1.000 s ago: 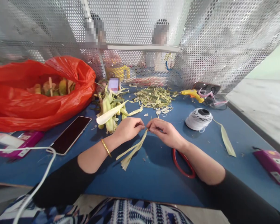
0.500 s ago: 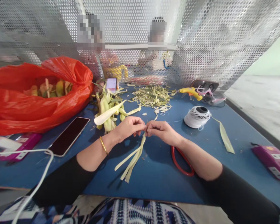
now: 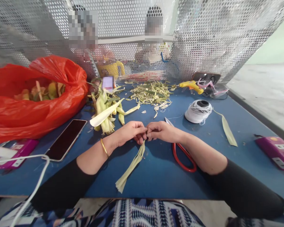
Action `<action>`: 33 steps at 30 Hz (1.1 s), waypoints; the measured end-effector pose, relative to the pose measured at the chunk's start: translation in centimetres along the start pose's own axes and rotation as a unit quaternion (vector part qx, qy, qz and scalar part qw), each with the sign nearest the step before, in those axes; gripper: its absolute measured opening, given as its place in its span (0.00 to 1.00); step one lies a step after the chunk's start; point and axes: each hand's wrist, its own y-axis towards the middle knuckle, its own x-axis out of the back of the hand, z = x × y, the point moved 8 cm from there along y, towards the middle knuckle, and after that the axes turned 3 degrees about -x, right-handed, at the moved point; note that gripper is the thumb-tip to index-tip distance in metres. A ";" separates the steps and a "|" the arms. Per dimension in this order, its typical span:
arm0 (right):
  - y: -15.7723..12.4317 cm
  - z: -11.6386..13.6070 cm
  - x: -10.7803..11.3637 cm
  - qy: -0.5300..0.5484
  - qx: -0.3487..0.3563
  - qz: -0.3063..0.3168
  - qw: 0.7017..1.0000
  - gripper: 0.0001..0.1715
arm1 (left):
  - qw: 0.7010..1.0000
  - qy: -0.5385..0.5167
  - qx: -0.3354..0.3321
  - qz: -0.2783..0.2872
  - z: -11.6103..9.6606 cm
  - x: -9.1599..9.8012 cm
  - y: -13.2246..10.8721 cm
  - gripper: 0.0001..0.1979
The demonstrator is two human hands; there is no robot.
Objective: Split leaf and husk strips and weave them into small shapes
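Observation:
My left hand [image 3: 135, 130] and my right hand [image 3: 159, 130] meet over the middle of the blue table, fingertips pinched together. Between them is the gathered top of a bundle of pale green corn husk strips [image 3: 131, 168], whose loose ends hang down toward me. What exactly each fingertip grips at the top is hidden. Under my right wrist lie red-handled scissors [image 3: 183, 159], their blade tip showing beyond the hand. A spool of white thread [image 3: 198, 111] stands to the right, a thin thread running from it toward my right hand.
Corn husks [image 3: 104, 113] lie left of centre, with a heap of husk trimmings [image 3: 151, 93] behind. A red plastic bag [image 3: 38, 116] and a phone [image 3: 67, 140] occupy the left. At right are a yellow glue gun [image 3: 191, 86], a single husk strip [image 3: 228, 131] and a purple power strip [image 3: 275, 153]. A perforated metal screen [image 3: 203, 41] stands behind; people sit beyond it.
The husk strips, spread apart before, now hang closer together as one bundle. Both hands stay pinched together at its top. The view has shifted slightly, showing more of the scissors.

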 end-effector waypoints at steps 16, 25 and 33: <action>-0.5 0.8 2.0 -0.120 -0.005 -0.136 0.983 0.07 | 0.995 -0.064 0.071 -0.008 1.1 0.3 -0.2 0.14; -1.2 0.4 2.6 -0.160 -0.116 -0.112 0.974 0.09 | 0.994 -0.077 0.072 -0.024 1.2 0.3 -0.2 0.10; -1.2 0.5 2.4 -0.119 -0.097 -0.090 0.984 0.08 | 0.994 -0.067 0.072 -0.043 1.0 0.0 -0.5 0.09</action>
